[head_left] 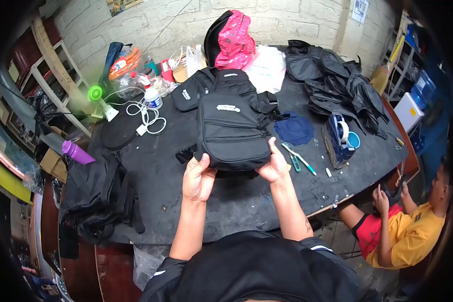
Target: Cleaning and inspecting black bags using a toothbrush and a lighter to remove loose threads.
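A black zippered sling bag with a pale logo near its top lies between my two hands, over the middle of the dark worktable. My left hand grips its lower left corner, thumb on top and fingers underneath. At the lower right corner my right hand holds it the same way, its fingers partly hidden below. Just beyond, another black bag of similar look touches its upper edge. A black strap with a buckle sticks out at the upper right.
Black bags are heaped at the left, black fabric pieces at the far right. Right of the bag are a blue cloth, thread snips and a clothes iron. A white bottle stands far left. A co-worker sits at right.
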Motion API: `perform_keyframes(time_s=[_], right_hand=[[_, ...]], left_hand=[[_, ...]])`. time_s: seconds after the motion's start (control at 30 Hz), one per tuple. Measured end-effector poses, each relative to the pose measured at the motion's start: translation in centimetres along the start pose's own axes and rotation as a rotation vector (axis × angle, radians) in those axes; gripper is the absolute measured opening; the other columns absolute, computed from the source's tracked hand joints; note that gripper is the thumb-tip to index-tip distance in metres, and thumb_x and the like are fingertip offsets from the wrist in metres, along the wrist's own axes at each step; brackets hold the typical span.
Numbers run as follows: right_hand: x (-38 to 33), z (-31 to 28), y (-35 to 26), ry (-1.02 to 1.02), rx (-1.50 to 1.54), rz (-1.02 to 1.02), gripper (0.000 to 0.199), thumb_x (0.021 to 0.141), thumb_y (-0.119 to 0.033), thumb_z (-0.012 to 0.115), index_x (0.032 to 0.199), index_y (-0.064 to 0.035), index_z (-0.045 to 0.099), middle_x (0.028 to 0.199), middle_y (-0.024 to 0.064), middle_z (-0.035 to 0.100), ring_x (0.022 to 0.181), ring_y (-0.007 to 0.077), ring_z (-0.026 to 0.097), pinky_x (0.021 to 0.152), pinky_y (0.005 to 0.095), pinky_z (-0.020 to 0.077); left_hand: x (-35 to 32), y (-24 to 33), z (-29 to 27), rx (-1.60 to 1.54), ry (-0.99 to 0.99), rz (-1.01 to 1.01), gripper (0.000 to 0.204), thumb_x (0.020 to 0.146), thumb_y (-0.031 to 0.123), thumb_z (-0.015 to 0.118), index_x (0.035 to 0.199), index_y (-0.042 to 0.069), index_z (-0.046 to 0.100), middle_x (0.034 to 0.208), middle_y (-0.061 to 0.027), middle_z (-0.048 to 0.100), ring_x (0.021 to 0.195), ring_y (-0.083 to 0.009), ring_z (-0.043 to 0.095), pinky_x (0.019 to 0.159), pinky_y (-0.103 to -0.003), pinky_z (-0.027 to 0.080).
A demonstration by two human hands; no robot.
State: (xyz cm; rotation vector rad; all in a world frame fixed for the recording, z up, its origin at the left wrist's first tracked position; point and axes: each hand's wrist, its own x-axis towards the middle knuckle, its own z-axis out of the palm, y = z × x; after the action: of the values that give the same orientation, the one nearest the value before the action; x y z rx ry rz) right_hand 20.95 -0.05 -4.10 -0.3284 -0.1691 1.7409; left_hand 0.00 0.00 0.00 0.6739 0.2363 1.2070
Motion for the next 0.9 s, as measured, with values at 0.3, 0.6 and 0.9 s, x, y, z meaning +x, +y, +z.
perform_keyframes(time_s=[0.3, 0.6, 0.9], right_hand=[[-0.6, 2.2, 1.0, -0.099, 0.007, -0.111, 0.063, 0.093, -0.051, 0.033, 0.132, -0.0022, 0.039, 0.132, 0.0112, 0.046, 0.121, 0.0272, 0.044, 0.104, 0.0423, 0.0335], [-4.9, 3.8, 6.3, 0.083, -0.767, -0.383, 0.053, 0.095, -0.047, 0.038, 0.069, -0.0044, 0.056, 0.063, -0.0049, 0.051, 0.058, 0.0042, 0.044, 0.053, 0.0224, 0.0353], [-2.7, -2.7, 9.2, 0.064, -0.860, -0.609, 0.049, 0.095, -0.045, 0.040, 0.061, -0.0109, 0.040, 0.060, -0.0095, 0.038, 0.057, 0.0018, 0.030, 0.050, 0.0235, 0.0225]], left_hand=[[-0.7, 0.4, 0.8, -0.029, -0.314, 0.045, 0.032, 0.089, 0.013, 0.044, 0.116, -0.003, 0.052, 0.118, -0.0159, 0.057, 0.112, -0.0284, 0.052, 0.100, -0.040, 0.037], [0.7, 0.2, -0.2, -0.209, -0.187, -0.082, 0.047, 0.088, 0.028, 0.045, 0.126, 0.001, 0.044, 0.131, -0.0165, 0.044, 0.122, -0.0298, 0.042, 0.106, -0.041, 0.030], [-0.9, 2.0, -0.6, 0.307, -0.129, -0.308, 0.052, 0.089, 0.033, 0.043, 0.132, 0.003, 0.037, 0.136, -0.0147, 0.037, 0.126, -0.0278, 0.036, 0.107, -0.039, 0.026]])
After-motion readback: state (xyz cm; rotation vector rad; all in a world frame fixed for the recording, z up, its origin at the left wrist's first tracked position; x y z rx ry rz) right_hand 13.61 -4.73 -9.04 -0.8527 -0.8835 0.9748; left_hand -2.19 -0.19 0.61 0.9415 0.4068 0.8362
